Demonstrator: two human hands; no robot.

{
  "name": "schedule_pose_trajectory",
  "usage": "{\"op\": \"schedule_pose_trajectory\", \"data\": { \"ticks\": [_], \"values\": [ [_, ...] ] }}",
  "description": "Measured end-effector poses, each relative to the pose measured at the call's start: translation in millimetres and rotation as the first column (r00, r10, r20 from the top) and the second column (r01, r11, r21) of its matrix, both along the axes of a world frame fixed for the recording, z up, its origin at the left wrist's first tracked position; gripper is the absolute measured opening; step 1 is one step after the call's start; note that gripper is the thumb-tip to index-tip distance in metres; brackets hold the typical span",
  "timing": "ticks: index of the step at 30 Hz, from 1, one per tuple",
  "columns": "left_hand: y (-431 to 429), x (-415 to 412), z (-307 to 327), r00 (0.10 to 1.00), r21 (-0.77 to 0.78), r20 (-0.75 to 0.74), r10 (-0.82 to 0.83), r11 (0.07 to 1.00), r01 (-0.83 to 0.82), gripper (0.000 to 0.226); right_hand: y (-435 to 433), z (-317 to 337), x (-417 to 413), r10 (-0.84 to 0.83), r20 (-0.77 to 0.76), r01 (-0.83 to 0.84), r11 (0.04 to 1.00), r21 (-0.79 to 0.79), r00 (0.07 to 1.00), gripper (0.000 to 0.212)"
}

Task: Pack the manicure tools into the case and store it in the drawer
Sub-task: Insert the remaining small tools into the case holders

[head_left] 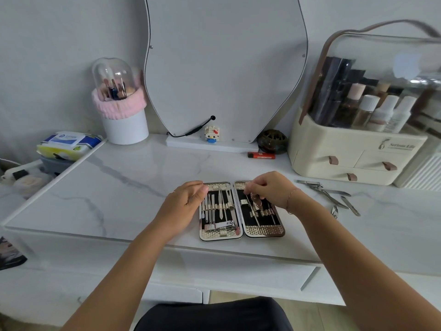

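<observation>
Right hand (pixel 268 189) pinches a tool (pixel 256 200); left hand (pixel 183 203) lies loose at the case's (pixel 262 232) 9 o'clock. Tool may miss its loop (pixel 244 202).

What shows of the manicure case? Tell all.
The manicure case lies open flat on the marbled table, near its front edge, two hinged halves with gold embossed trim and black lining. Loops hold tools: the left half is nearly full, a nail clipper at its bottom; the right holds few. The left hand touches its upper left corner; the right hand pinches a thin tool over that half.
</observation>
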State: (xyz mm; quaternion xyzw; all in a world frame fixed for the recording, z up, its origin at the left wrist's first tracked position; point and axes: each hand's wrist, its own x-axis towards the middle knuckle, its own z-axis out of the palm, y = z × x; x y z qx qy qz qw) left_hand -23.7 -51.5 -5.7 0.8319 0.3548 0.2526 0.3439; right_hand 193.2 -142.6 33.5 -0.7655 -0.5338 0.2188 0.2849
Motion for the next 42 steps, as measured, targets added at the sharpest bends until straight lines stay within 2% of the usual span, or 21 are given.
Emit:
{"op": "schedule_pose_trajectory", "data": {
  "ticks": [2,4,6,8,10,12,16,21,25,30,33,36,38,42],
  "values": [
    [-1,0,0,1.0,-0.004,0.01,0.0,1.0,0.0,0.061,-5,2,4,0.01,-0.004,-0.009,0.999,0.031,1.0,0.024],
    [-1,0,-1,1.0,-0.005,0.013,0.0,1.0,0.0,0.06,-14,8,16,-0.028,-0.049,0.034,0.991,0.126,0.998,0.019],
    [0,0,-2,1.0,-0.009,0.015,0.004,1.0,-0.004,0.061,-26,15,38,-0.13,-0.107,0.153,0.957,0.244,0.986,0.016],
    [1,0,-3,1.0,-0.015,0.02,0.008,1.0,-0.008,0.063,-40,18,61,-0.251,-0.092,0.267,0.922,0.281,0.964,0.011],
    [3,1,-4,1.0,-0.017,0.025,0.013,1.0,-0.013,0.063,-52,15,75,-0.306,0.017,0.297,0.934,0.2,0.952,0.008],
    [4,1,-6,0.999,-0.022,0.027,0.019,1.0,-0.019,0.064,-58,7,81,-0.285,0.114,0.276,0.957,0.088,0.952,0.01],
    [6,-1,-9,0.999,-0.029,0.036,0.024,0.999,-0.023,0.065,-57,-3,77,-0.217,0.177,0.228,0.973,-0.039,0.96,0.012],
    [4,1,-7,0.999,-0.032,0.044,0.024,0.999,-0.022,0.061,-47,-7,67,-0.297,0.207,0.315,0.947,-0.061,0.932,0.019],
    [5,0,-7,0.999,-0.033,0.04,0.025,0.999,-0.024,0.064,-41,-4,65,-0.346,0.172,0.365,0.926,-0.099,0.922,0.016],
    [5,0,-8,0.999,-0.031,0.038,0.022,0.999,-0.021,0.062,-41,-2,65,-0.361,0.175,0.378,0.923,-0.072,0.916,0.013],
    [5,0,-7,0.999,-0.029,0.038,0.018,0.999,-0.017,0.061,-40,1,63,-0.341,0.11,0.341,0.94,0.016,0.934,0.009],
    [5,0,-7,0.999,-0.03,0.035,0.016,0.999,-0.015,0.061,-32,6,49,-0.227,-0.114,0.237,0.968,0.08,0.967,0.029],
    [5,0,-7,0.999,-0.028,0.03,0.014,1.0,-0.013,0.062,-21,10,34,-0.113,-0.266,0.146,0.984,0.106,0.957,0.043],
    [5,0,-6,1.0,-0.023,0.026,0.014,1.0,-0.013,0.062,6,14,6,0.002,-0.381,0.052,0.99,0.132,0.925,0.042]
  ]
}}
